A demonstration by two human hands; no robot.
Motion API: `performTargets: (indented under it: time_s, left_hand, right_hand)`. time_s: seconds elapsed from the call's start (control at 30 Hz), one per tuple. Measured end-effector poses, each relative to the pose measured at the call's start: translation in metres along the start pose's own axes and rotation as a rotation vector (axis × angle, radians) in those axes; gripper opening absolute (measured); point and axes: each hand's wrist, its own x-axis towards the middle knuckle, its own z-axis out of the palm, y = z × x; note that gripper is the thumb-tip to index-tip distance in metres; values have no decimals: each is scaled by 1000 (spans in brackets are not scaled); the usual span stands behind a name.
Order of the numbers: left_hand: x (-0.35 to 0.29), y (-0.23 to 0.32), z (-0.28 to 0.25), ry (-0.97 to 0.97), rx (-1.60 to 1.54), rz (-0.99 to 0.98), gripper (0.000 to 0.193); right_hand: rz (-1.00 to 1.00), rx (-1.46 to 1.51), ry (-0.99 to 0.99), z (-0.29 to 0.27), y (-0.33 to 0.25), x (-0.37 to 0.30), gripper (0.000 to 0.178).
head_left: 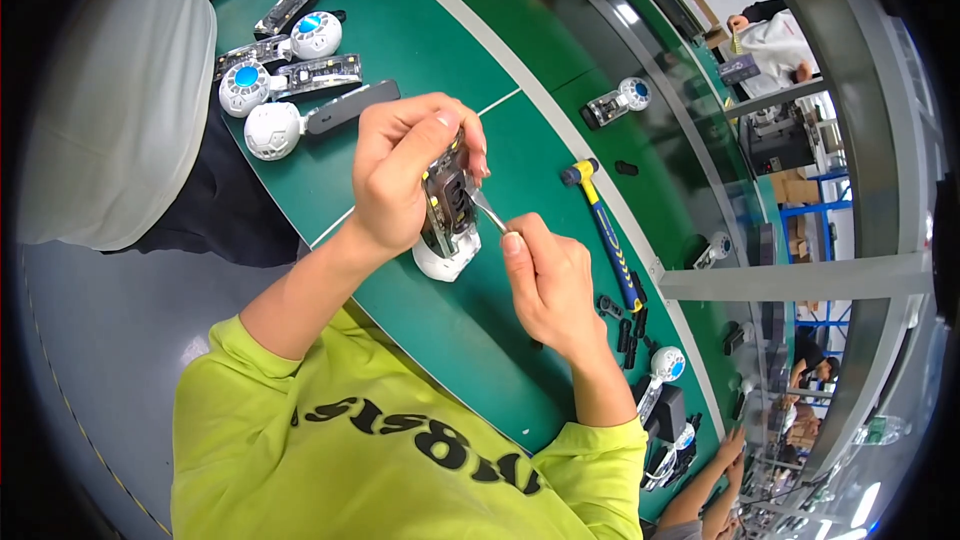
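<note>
Left hand (402,166) closed around the white-ended device (448,217) mid-frame, I apparently angle it to face the metal tool (488,210). My right hand (548,285) pinches that tool.

Metal tool (490,213) partly hidden inside the right hand (550,285), black-and-white device (449,205) partly behind the left hand (398,168)

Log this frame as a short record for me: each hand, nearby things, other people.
Left hand: holds a clear-cased device, white rounded end down
Right hand: grips a slim metal tool, tip at the device
Upper left: four similar devices, three showing blue discs
Right: yellow-and-blue hammer on green table
Co-worker: grey shirt, at left
</note>
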Motion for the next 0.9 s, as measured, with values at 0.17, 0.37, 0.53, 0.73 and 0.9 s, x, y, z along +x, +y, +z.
performTargets:
  time_s: [0.17,0.37,0.53,0.73,0.9]
  left_hand:
    - [-7,-2,3,-64,100,42,30]
    - [-7,-1,6,-64,226,145,29]
    - [-7,5,6,-72,496,292,23]
    - [-6,4,12,-19,411,270,16]
    - [-6,6,3,-95,732,356,14]
  right_hand:
    - [-66,-75,13,-2,-6,-3,22]
    - [-47,-134,9,-2,-12,-9,24]
    - [-12,-184,-8,-1,-20,-8,24]
    - [-69,-57,102,18,-6,-5,21]
    - [-11,-58,-28,12,-2,-4,19]
